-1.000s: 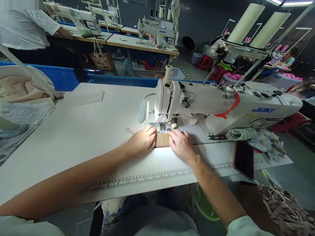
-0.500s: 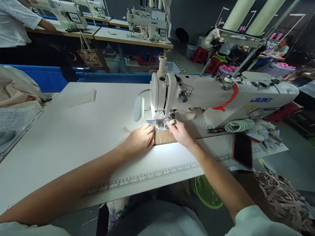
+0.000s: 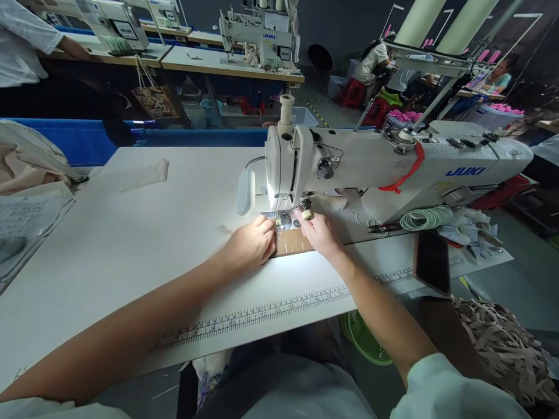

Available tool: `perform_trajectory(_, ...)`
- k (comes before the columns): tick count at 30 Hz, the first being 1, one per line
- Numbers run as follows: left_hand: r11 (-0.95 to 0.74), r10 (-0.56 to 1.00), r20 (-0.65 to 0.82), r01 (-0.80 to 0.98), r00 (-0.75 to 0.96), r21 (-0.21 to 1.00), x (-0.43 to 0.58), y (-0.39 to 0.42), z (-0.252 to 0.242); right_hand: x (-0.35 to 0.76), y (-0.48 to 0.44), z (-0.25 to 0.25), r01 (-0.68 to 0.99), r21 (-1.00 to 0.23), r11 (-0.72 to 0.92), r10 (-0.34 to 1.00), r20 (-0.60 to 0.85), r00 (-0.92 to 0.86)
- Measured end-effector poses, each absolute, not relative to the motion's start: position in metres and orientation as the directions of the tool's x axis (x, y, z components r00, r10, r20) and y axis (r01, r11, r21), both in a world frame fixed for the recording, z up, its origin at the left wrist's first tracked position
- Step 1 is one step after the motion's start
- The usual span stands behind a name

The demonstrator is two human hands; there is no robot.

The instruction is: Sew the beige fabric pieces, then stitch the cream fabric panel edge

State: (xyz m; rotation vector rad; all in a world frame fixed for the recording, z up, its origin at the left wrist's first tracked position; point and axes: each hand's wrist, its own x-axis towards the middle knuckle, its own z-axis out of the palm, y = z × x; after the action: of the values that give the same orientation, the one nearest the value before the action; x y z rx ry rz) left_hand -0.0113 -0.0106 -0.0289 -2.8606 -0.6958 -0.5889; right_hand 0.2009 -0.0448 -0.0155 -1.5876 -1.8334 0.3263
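At frame centre, a worker's left hand curls against the left edge of a tan piece; whether it pinches cannot be told. The right hand rests open-fingered on the piece's right edge. The piece lies between both hands, below the white sewing machine, with a phone at right.
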Motion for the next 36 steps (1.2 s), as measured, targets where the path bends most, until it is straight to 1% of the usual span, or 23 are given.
perform_trajectory(3,-0.862,0.427,0.409,0.499,0.807,-0.086,-0.010,-0.010,-0.030,0.201,-0.042,-0.017,0.779,-0.584,0.228,0.940,0.342,-0.018)
perform_trajectory(7,-0.860,0.443,0.416,0.507,0.794,-0.051,-0.010,-0.008,-0.028,0.207,-0.047,-0.016,0.786,-0.560,0.263,0.929,0.366,-0.050)
perform_trajectory(8,-0.849,0.471,0.408,0.528,0.782,-0.032,-0.010,-0.007,-0.026,0.209,-0.048,-0.015,0.789,-0.550,0.274,0.927,0.370,-0.064)
perform_trajectory(10,-0.788,0.571,0.373,0.615,0.731,0.000,-0.013,-0.006,-0.020,0.211,-0.050,-0.013,0.796,-0.527,0.298,0.923,0.372,-0.099)
perform_trajectory(13,-0.596,0.787,0.259,0.799,0.561,0.082,-0.022,-0.003,-0.009,0.206,-0.052,-0.010,0.792,-0.501,0.349,0.920,0.346,-0.186)
perform_trajectory(16,-0.483,0.873,0.162,0.862,0.460,0.153,-0.036,0.001,0.003,0.194,-0.055,-0.008,0.766,-0.495,0.410,0.907,0.306,-0.288)
perform_trajectory(17,-0.477,0.879,0.125,0.855,0.460,0.204,-0.041,0.001,0.007,0.189,-0.056,-0.007,0.761,-0.496,0.418,0.905,0.295,-0.305)
perform_trajectory(18,-0.480,0.875,0.089,0.830,0.476,0.283,-0.045,0.001,0.011,0.184,-0.058,-0.007,0.761,-0.497,0.417,0.907,0.286,-0.311)
perform_trajectory(21,-0.395,0.854,-0.025,0.679,0.519,0.619,-0.053,-0.007,0.022,0.170,-0.062,-0.007,0.774,-0.512,0.373,0.926,0.260,-0.274)
perform_trajectory(22,-0.358,0.848,-0.036,0.621,0.529,0.698,-0.054,-0.012,0.024,0.167,-0.063,-0.008,0.777,-0.522,0.353,0.934,0.252,-0.255)
perform_trajectory(24,-0.326,0.846,-0.021,0.547,0.533,0.771,-0.053,-0.024,0.028,0.163,-0.063,-0.009,0.779,-0.546,0.308,0.949,0.238,-0.209)
perform_trajectory(26,-0.305,0.848,-0.014,0.510,0.530,0.804,-0.051,-0.038,0.029,0.161,-0.061,-0.011,0.774,-0.574,0.269,0.959,0.232,-0.161)
perform_trajectory(28,-0.268,0.874,-0.005,0.491,0.486,0.829,-0.051,-0.048,0.028,0.162,-0.058,-0.014,0.755,-0.603,0.257,0.962,0.232,-0.141)
perform_trajectory(31,-0.138,0.932,-0.034,0.441,0.360,0.887,-0.058,-0.053,0.021,0.168,-0.056,-0.018,0.699,-0.646,0.308,0.951,0.240,-0.196)
perform_trajectory(32,-0.106,0.942,-0.058,0.455,0.332,0.884,-0.063,-0.052,0.017,0.170,-0.056,-0.019,0.679,-0.654,0.334,0.942,0.245,-0.228)
perform_trajectory(34,-0.097,0.947,-0.100,0.568,0.306,0.817,-0.076,-0.045,0.010,0.174,-0.057,-0.019,0.653,-0.648,0.392,0.920,0.261,-0.293)
perform_trajectory(36,-0.134,0.953,-0.108,0.714,0.283,0.687,-0.091,-0.039,0.004,0.177,-0.058,-0.020,0.664,-0.601,0.446,0.895,0.291,-0.337)
